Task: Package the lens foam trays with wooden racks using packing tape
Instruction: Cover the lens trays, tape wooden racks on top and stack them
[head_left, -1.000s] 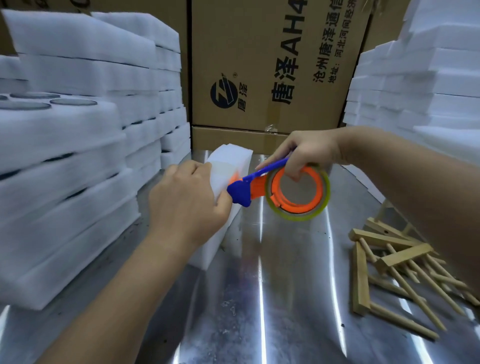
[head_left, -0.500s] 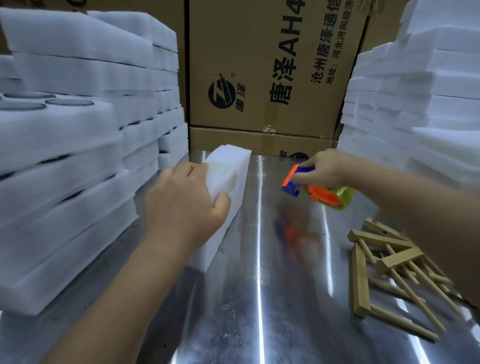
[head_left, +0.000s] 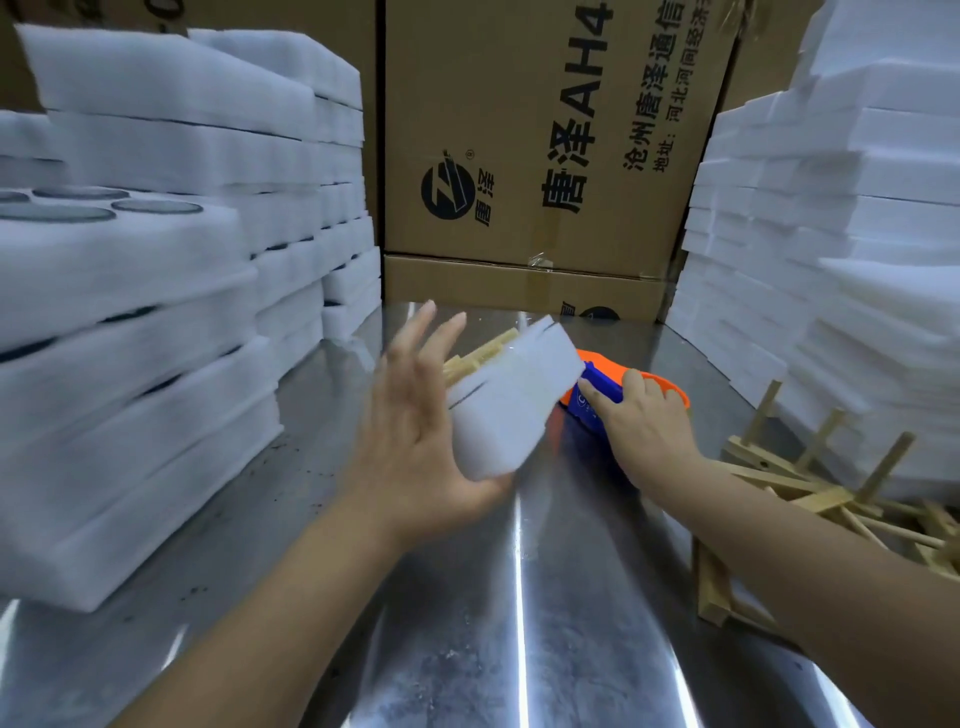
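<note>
foam bundle (head_left: 511, 410) tipped against the left hand (head_left: 415, 441), right hand (head_left: 641, 426) on the tape dispenser (head_left: 587, 408)
stacks of foam trays (head_left: 130, 312) wall in both sides, cardboard boxes (head_left: 519, 130) close the back, and loose wooden racks (head_left: 831, 493) lie heaped at the right. the desk (head_left: 519, 623) is shiny sheet metal. the bundle, a wooden rack (head_left: 478, 356) showing at its far edge, leans on the left palm, fingers straight and spread; just beside it the right hand curls over the blue-and-orange dispenser.

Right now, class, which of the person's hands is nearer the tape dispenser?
Right. The right hand holds the tape dispenser itself; the left hand is on the far side of the foam bundle, open against it.
</note>
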